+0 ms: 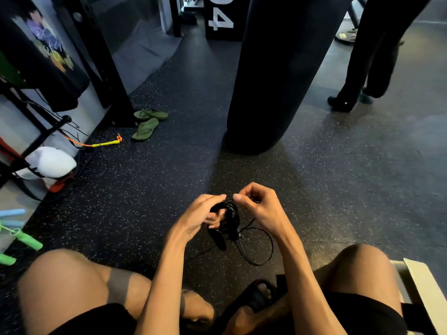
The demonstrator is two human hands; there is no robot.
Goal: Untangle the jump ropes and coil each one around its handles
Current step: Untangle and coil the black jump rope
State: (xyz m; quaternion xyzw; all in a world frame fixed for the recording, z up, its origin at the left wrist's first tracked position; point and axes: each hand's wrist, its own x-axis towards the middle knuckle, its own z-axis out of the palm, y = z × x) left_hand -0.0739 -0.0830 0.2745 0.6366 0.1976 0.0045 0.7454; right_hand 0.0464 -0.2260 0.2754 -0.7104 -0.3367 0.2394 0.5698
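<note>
The left hand (200, 213) grips the coiled black jump rope (228, 217) steady while the right hand (256, 201) pinches its cord to wrap another turn.

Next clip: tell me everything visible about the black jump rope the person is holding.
The black jump rope is a thin, glossy cord, plastic by its look, mostly wound into a tight bundle held above the speckled floor. The left hand grips the bundle; the right hand pinches a strand at its top. A dark handle end pokes out below, and one loose loop hangs lower right.
</note>
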